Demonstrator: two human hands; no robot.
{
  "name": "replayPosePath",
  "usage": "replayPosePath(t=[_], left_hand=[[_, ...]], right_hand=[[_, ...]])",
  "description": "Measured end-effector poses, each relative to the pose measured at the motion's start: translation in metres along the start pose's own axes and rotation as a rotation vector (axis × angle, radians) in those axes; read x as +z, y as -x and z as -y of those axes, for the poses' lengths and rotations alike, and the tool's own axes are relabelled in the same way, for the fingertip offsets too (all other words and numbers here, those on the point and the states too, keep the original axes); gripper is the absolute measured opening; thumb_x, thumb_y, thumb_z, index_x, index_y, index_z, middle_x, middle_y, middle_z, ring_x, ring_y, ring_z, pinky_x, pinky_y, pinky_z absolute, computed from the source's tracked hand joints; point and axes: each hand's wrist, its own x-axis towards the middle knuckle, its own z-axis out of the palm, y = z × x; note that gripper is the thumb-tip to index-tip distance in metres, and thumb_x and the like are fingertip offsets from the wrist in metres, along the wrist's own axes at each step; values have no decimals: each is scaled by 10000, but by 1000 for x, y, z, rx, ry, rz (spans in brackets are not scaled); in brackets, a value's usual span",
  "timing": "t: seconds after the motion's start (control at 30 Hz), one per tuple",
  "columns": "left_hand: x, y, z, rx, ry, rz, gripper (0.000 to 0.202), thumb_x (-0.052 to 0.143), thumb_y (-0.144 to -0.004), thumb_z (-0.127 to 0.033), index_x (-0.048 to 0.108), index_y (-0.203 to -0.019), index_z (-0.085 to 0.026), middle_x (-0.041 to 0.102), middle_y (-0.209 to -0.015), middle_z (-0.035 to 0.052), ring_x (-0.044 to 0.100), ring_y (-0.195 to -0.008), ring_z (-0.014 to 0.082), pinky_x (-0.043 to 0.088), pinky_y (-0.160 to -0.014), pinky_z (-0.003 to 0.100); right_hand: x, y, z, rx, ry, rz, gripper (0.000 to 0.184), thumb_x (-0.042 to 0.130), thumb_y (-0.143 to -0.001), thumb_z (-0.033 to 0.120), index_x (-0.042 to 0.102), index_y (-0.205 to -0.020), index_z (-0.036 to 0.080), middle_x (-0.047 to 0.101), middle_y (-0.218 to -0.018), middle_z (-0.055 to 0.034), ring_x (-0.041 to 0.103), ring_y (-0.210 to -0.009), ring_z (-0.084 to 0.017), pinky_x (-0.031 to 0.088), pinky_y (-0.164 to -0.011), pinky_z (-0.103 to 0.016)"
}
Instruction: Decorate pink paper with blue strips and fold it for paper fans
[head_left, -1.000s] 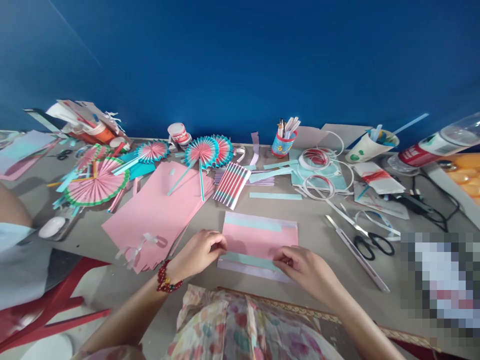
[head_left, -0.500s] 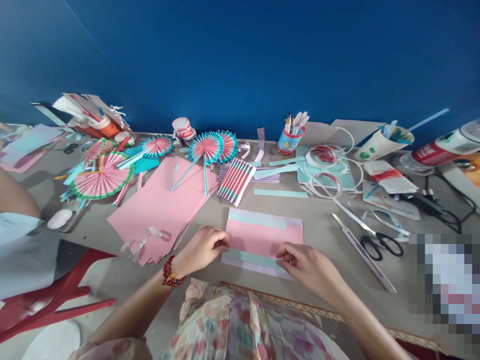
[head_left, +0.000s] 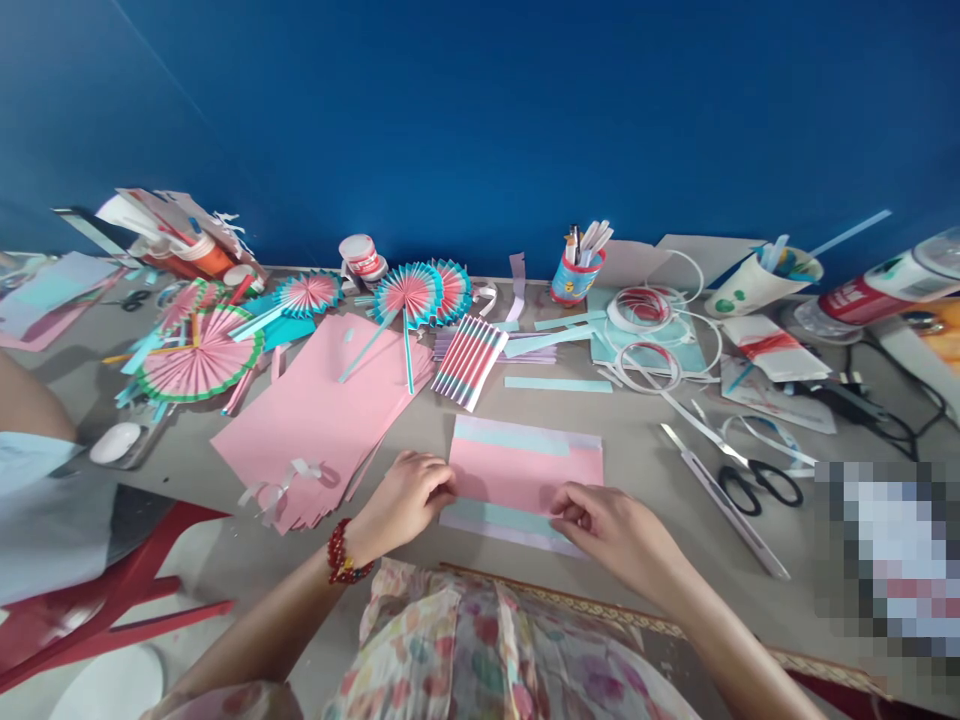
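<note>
A pink paper sheet [head_left: 525,470] with light teal and lilac strips along its far and near edges lies on the grey table [head_left: 637,440] in front of me. My left hand [head_left: 405,495], with a red bead bracelet on the wrist, pinches the sheet's left edge with curled fingers. At the near right part of the sheet, my right hand [head_left: 611,525] pinches the near edge. Both hands are closed on the paper.
A stack of pink paper [head_left: 322,420] lies to the left. Folded paper fans [head_left: 199,360], a pleated strip [head_left: 469,360], a pen cup [head_left: 574,275], tape rolls [head_left: 637,310], a ruler [head_left: 724,500] and scissors [head_left: 757,480] surround it. Another person's sleeve [head_left: 37,510] is at far left.
Both hands keep their pinch on the sheet and have hardly moved on it. The view has shifted slightly.
</note>
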Motion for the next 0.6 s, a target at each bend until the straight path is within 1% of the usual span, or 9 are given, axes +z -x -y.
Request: replayPosePath(t=[0.23,0.47,0.6], left_hand=[[2,1,0,11,6,-3,132,617,-900,-146,591,-778,-191,657,-802,-23,604,-805,153,356,-759,289],[3,3,1,25,4,-14,119,586,-905,-129,591,-805,-193,662,-832,-8,606,-821,167,354,-780,310],[5,4,0,21,-16,-11,115,571,-910,-137,585,-810,-193,655,-831,-8,603,-826,170,354,-768,313]], right_hand=[[-2,0,4,-4,14,-5,78,549,-818,299,607,-797,252,711,-776,10,645,-686,-161,399,-609,-240],[-1,0,5,-16,22,-23,49,565,-826,271,597,-794,252,694,-752,25,634,-685,-151,375,-615,-234],[2,0,4,-20,35,-34,52,566,-833,255,587,-787,246,690,-737,30,628,-679,-144,365,-619,-232]])
